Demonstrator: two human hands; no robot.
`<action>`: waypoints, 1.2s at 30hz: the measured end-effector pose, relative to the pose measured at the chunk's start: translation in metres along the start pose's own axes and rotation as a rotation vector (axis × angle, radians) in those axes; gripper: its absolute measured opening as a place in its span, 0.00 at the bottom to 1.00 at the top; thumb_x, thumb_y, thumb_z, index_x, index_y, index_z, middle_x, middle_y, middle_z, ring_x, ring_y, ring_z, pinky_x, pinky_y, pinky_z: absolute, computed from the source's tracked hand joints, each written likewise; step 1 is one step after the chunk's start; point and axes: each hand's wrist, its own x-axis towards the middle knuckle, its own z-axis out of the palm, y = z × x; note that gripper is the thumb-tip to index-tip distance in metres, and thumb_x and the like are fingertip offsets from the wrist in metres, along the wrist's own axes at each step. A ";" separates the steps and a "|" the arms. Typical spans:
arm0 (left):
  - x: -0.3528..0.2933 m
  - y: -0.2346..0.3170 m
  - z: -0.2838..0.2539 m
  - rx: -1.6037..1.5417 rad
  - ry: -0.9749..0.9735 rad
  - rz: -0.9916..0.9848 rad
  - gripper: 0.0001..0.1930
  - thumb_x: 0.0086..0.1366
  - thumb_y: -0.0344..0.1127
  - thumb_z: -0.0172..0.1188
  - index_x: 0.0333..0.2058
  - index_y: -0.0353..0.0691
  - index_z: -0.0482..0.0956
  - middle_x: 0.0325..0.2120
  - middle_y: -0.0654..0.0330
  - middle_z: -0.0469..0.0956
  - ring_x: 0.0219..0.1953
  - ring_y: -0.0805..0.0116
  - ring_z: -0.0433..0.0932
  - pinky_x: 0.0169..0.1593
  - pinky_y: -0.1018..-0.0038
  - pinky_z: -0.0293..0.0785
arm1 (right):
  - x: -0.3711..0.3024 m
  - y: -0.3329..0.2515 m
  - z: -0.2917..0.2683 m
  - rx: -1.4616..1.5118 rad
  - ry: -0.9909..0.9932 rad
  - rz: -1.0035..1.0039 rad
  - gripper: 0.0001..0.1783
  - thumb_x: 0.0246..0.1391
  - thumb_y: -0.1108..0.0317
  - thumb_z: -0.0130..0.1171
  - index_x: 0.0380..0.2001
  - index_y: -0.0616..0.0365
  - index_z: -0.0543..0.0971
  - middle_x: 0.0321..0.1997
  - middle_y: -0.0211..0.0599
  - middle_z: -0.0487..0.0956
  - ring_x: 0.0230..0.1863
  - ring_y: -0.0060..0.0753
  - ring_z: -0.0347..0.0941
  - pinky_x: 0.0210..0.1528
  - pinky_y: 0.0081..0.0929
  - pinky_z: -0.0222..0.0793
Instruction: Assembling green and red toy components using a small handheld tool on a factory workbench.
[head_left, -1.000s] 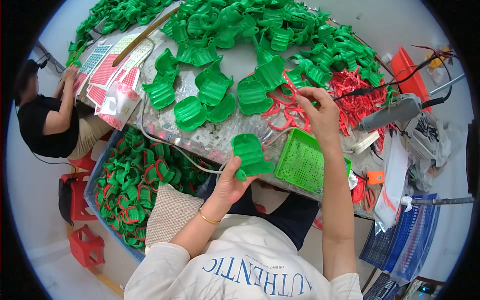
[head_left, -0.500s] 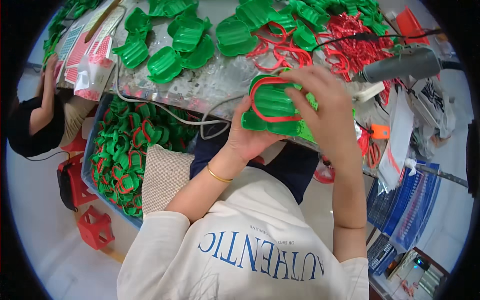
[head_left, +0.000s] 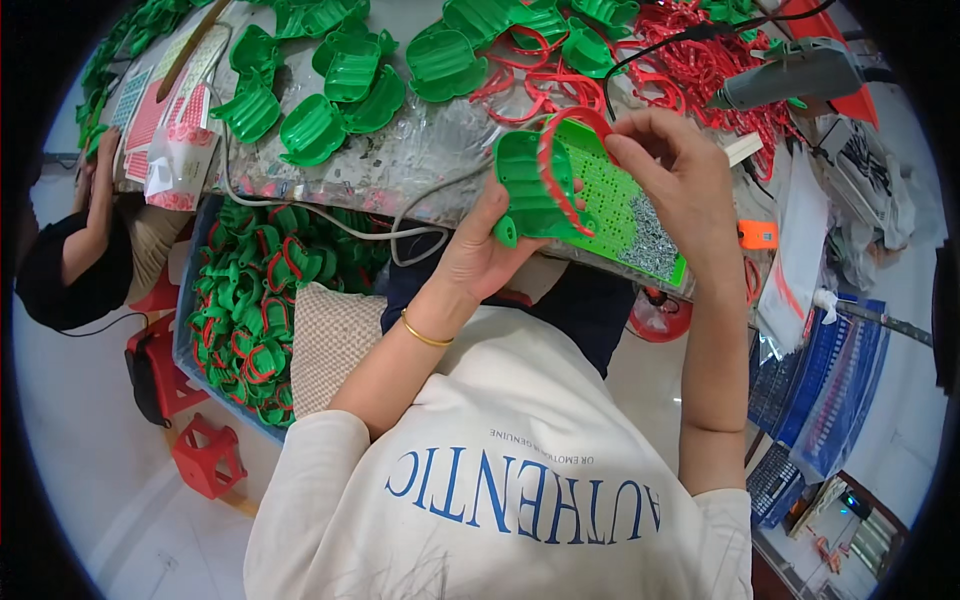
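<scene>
My left hand [head_left: 482, 245] is closed around a green ribbed plastic shell [head_left: 522, 170], its hollow side up, held over the table's front edge. A curved red plastic strap [head_left: 546, 172] arches up from the shell, its lower end by the shell's near right corner. With thumb and forefinger my right hand [head_left: 685, 175] pinches the upper end of this strap. Behind and partly beneath the shell lies a light-green perforated tray [head_left: 612, 190] with small silvery metal parts [head_left: 650, 245], perhaps screws, heaped at its near end.
Loose green shells [head_left: 350, 65] and tangled red straps [head_left: 690, 50] cover the far table. A grey corded power tool [head_left: 790, 75] lies at right. At lower left, a blue bin [head_left: 185, 325] holds assembled green-and-red pieces. A grey cable [head_left: 330, 222] hangs along the table edge. Another person's arm [head_left: 95, 205] is far left.
The red strap has swung up from lying around the shell to standing across its right side. My right hand has moved right with the strap's end, uncovering the tray. The view has shifted slightly.
</scene>
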 end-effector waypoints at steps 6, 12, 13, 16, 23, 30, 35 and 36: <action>0.000 -0.004 0.003 -0.025 0.097 0.070 0.38 0.57 0.49 0.63 0.62 0.48 0.54 0.57 0.59 0.65 0.59 0.64 0.65 0.59 0.60 0.64 | -0.015 0.025 0.026 0.571 -0.108 0.354 0.09 0.53 0.68 0.60 0.33 0.63 0.77 0.27 0.25 0.77 0.29 0.14 0.69 0.32 0.14 0.64; 0.001 -0.004 0.006 0.037 0.067 0.079 0.39 0.58 0.47 0.63 0.63 0.49 0.51 0.57 0.62 0.63 0.59 0.67 0.64 0.59 0.62 0.65 | -0.019 0.034 0.033 0.586 -0.099 0.407 0.09 0.53 0.68 0.60 0.34 0.62 0.78 0.27 0.26 0.77 0.29 0.13 0.69 0.32 0.14 0.63; 0.002 -0.005 0.006 0.032 0.069 0.080 0.39 0.58 0.47 0.62 0.64 0.49 0.51 0.57 0.62 0.63 0.59 0.67 0.65 0.59 0.63 0.65 | -0.021 0.037 0.034 0.569 -0.091 0.402 0.09 0.53 0.68 0.60 0.34 0.62 0.78 0.27 0.26 0.77 0.29 0.13 0.70 0.32 0.14 0.63; 0.002 -0.006 0.007 0.033 0.073 0.087 0.40 0.59 0.46 0.63 0.64 0.50 0.49 0.57 0.62 0.63 0.58 0.67 0.65 0.58 0.64 0.65 | -0.022 0.039 0.034 0.546 -0.084 0.407 0.08 0.53 0.69 0.60 0.34 0.63 0.78 0.27 0.26 0.77 0.29 0.13 0.70 0.32 0.13 0.63; 0.004 -0.005 0.006 0.049 0.038 0.111 0.42 0.57 0.42 0.65 0.65 0.49 0.49 0.58 0.62 0.62 0.59 0.67 0.63 0.60 0.67 0.63 | -0.024 0.041 0.038 0.508 -0.080 0.422 0.08 0.53 0.69 0.60 0.33 0.63 0.77 0.28 0.27 0.77 0.30 0.14 0.71 0.33 0.13 0.64; 0.002 -0.005 0.006 0.132 0.104 0.104 0.43 0.53 0.37 0.68 0.64 0.48 0.51 0.58 0.64 0.61 0.60 0.68 0.61 0.61 0.69 0.61 | -0.026 0.032 0.042 0.364 -0.046 0.440 0.06 0.53 0.71 0.60 0.31 0.63 0.77 0.27 0.26 0.77 0.28 0.13 0.70 0.31 0.13 0.64; 0.002 -0.001 0.010 0.218 0.138 0.079 0.44 0.51 0.34 0.69 0.64 0.47 0.52 0.57 0.63 0.60 0.58 0.71 0.62 0.58 0.70 0.64 | -0.027 0.034 0.047 0.309 -0.016 0.437 0.06 0.52 0.71 0.61 0.31 0.63 0.77 0.26 0.26 0.76 0.27 0.12 0.69 0.30 0.12 0.64; 0.002 -0.001 0.010 0.217 0.141 0.080 0.44 0.51 0.34 0.69 0.64 0.47 0.52 0.57 0.63 0.60 0.58 0.71 0.62 0.58 0.70 0.64 | -0.027 0.034 0.047 0.310 -0.019 0.438 0.06 0.52 0.71 0.61 0.31 0.63 0.77 0.26 0.26 0.76 0.27 0.12 0.69 0.30 0.12 0.64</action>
